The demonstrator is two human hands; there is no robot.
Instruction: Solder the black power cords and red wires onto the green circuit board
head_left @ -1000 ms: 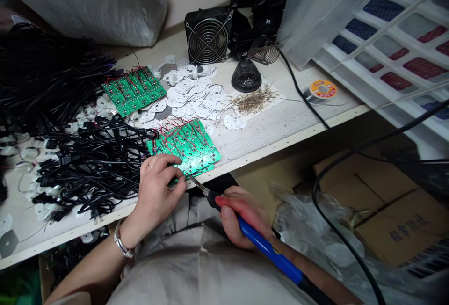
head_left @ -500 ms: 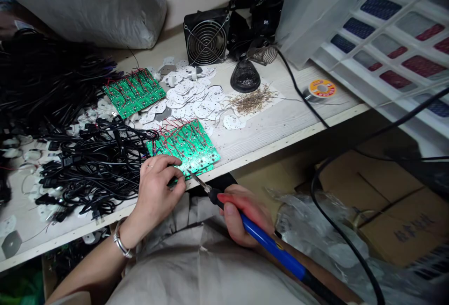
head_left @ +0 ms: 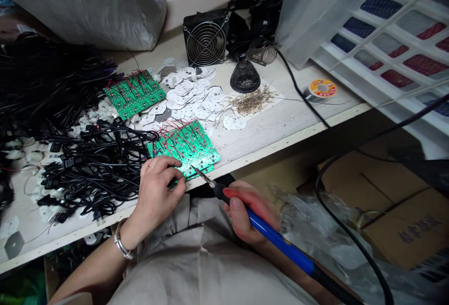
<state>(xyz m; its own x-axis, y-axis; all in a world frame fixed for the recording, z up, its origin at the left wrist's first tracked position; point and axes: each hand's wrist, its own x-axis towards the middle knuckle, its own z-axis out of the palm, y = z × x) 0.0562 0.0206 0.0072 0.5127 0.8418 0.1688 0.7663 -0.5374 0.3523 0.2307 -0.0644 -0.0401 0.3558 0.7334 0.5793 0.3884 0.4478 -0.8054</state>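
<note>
Gripping the blue soldering iron [head_left: 280,242], the right hand [head_left: 250,214] has its thumb and fingers wrapped snugly around the handle. The hand is out in front of the bench [head_left: 259,129], past its front edge, and the iron slants up and in. Its metal tip is over the front part of the near green board [head_left: 198,141]; I can't tell if it touches.

The left hand [head_left: 161,183] is curled at the board's front left side, thumb and pointer finger close together. I can't tell if they pinch anything.

The near board lies flat, just beside the bench's front edge, and another green edge peeks out under it. Red wires stick up along its back. On its left, a heap of black cords [head_left: 101,169] crowds right up to it. Behind it are loose white plates [head_left: 196,99] and a far green board [head_left: 135,94].

To the right there is more room: a strip of bench top runs along the front edge toward the solder roll [head_left: 321,90]. Farther back sit a black cone-shaped stand [head_left: 244,78] and a fan [head_left: 206,43]. A thick black cable [head_left: 345,223] loops down well right of the right hand.
</note>
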